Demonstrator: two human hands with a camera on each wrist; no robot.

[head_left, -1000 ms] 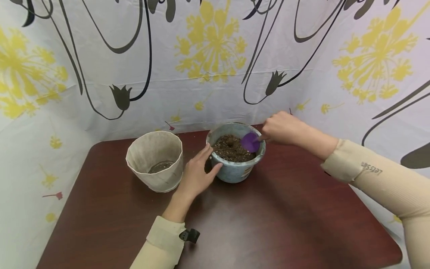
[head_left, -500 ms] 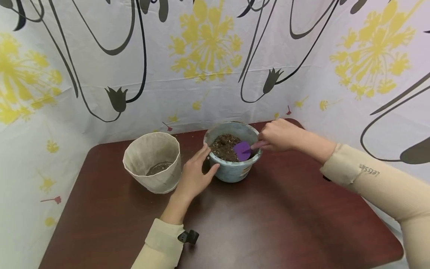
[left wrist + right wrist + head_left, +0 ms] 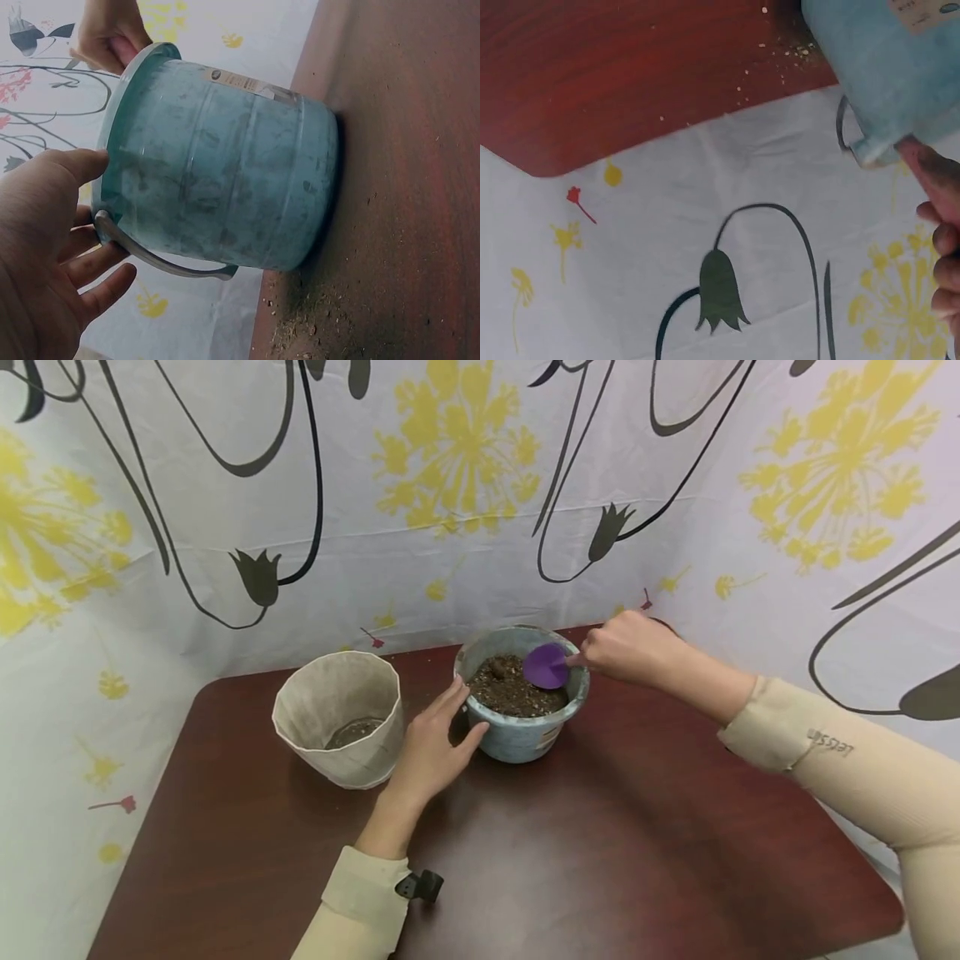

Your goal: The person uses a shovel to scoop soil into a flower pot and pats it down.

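A light blue bucket [image 3: 517,741] with dark soil [image 3: 510,693] in it stands near the table's back edge. My right hand [image 3: 628,647] grips the handle of a small purple trowel [image 3: 546,666], whose blade is over the soil inside the rim. In the right wrist view its pinkish handle [image 3: 928,171] crosses the bucket's rim. My left hand [image 3: 432,745] rests against the bucket's left side, fingers extended and thumb spread. In the left wrist view the thumb meets the rim, and the fingers lie by the bucket's bail handle [image 3: 165,262].
Left of the bucket stands a pale, faceted plant pot [image 3: 372,753] with a little soil at its bottom. Soil crumbs [image 3: 307,330] lie on the dark red table [image 3: 525,860] around the bucket's base. A patterned cloth [image 3: 360,527] hangs close behind the table.
The trowel's blade goes left and down into the soil, then comes up toward the back rim, with my right hand rising. My left hand stays at the bucket; the view shifts slightly.
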